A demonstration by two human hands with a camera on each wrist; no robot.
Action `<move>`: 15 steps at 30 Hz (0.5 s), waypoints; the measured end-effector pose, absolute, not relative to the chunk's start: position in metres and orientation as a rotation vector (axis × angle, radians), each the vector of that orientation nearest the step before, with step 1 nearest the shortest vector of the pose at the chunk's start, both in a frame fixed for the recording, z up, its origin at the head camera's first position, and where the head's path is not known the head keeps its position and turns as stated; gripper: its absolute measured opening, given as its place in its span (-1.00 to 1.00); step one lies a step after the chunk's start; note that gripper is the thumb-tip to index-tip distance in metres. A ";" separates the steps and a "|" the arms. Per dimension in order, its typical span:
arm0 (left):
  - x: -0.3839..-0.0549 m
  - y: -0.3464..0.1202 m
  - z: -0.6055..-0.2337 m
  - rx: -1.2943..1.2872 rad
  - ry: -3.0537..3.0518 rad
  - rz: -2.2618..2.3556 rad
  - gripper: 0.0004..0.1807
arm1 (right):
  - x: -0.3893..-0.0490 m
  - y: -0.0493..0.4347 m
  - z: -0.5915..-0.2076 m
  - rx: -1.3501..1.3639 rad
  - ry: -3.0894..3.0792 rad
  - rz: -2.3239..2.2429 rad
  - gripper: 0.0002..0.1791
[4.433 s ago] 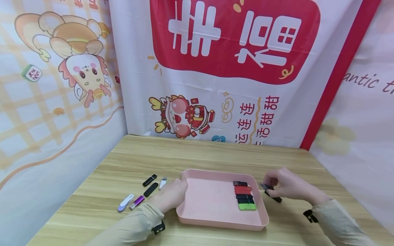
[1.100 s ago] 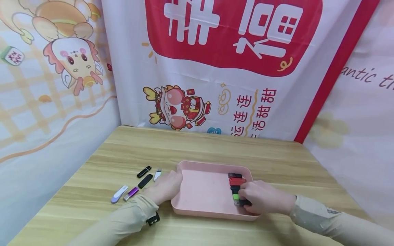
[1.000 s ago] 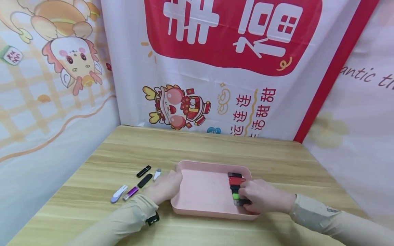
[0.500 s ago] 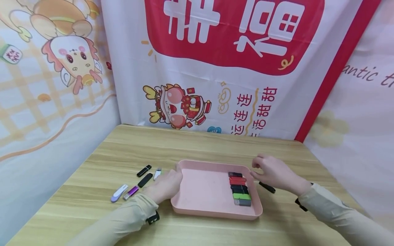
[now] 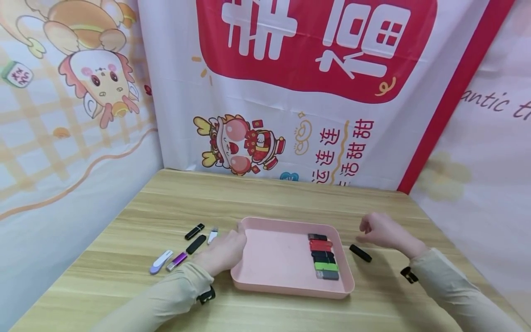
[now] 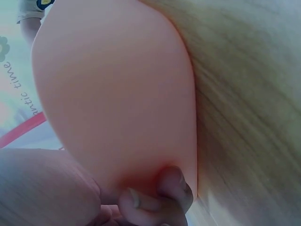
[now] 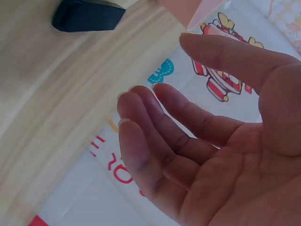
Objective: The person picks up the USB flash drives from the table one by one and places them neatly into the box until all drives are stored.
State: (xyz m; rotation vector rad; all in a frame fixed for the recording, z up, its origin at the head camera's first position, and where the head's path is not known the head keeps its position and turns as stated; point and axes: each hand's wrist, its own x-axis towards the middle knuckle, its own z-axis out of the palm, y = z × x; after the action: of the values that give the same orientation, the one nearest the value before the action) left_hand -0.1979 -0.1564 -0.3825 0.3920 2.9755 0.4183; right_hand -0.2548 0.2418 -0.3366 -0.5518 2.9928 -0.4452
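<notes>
My left hand grips the left wall of a pink tray; in the left wrist view its curled fingers press the outer side and the thumb lies over the rim. Inside the tray, along the right side, several USB sticks lie in a row, among them a red one, a green one and, nearest me, a grey one. My right hand hovers right of the tray with loosely bent fingers, holding nothing. Close to it, a black USB stick lies on the table.
Left of the tray lie a black capped stick, a flat black stick, a purple stick, a white and lilac stick and a white stick partly beside my left hand. Printed cloth hangs around the table.
My right hand, earlier holding the grey stick beside and then in the tray, has let it go at the row's near end and moved out rightward. My left hand stays at the tray.
</notes>
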 end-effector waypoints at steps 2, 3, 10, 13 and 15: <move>-0.198 -0.156 -0.382 0.388 2.975 0.415 -0.39 | -0.254 0.247 -0.339 -0.567 2.987 -0.450 -0.72; -0.198 -0.156 -0.382 0.389 2.977 0.416 -0.39 | -0.254 0.249 -0.340 -0.569 2.985 -0.452 -0.69; -0.197 -0.156 -0.381 0.379 2.977 0.436 -0.39 | -0.251 0.256 -0.352 -0.451 2.943 -0.460 -0.62; -0.198 -0.156 -0.382 0.383 2.984 0.434 -0.40 | -0.251 0.258 -0.356 -0.418 2.935 -0.462 -0.61; -0.198 -0.156 -0.382 0.402 2.995 0.428 -0.42 | -0.250 0.259 -0.359 -0.392 2.926 -0.476 -0.61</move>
State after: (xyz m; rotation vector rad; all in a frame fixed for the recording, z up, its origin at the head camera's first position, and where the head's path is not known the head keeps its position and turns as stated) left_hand -0.1981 -0.1562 -0.3816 0.4015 2.9954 0.4278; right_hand -0.2502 0.2590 -0.3589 -0.3917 2.9259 -0.4756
